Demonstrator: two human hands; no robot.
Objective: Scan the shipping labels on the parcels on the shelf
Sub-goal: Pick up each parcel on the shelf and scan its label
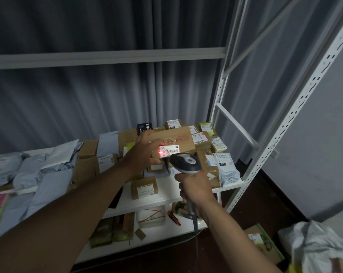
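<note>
White metal shelf (162, 196) against grey curtain (88, 95), middle board piled with parcels: grey poly mailers (46, 174) left, brown cartons right. Left hand (141, 152) grips the left end of a long cardboard box (176, 140), tilted up over the pile, label (169, 151) facing near. Right hand (196, 189) wraps the handle of a corded scanner (186, 162), head just below the label; red beam spot sits on the label's left edge. Box looks stiff and light, one-hand manageable; hold by the ends, clear of the barcode. Mailers are probably soft and slippery, need flattening to scan. Small labelled carton (144, 188) lies near edge, likely still unscanned.
</note>
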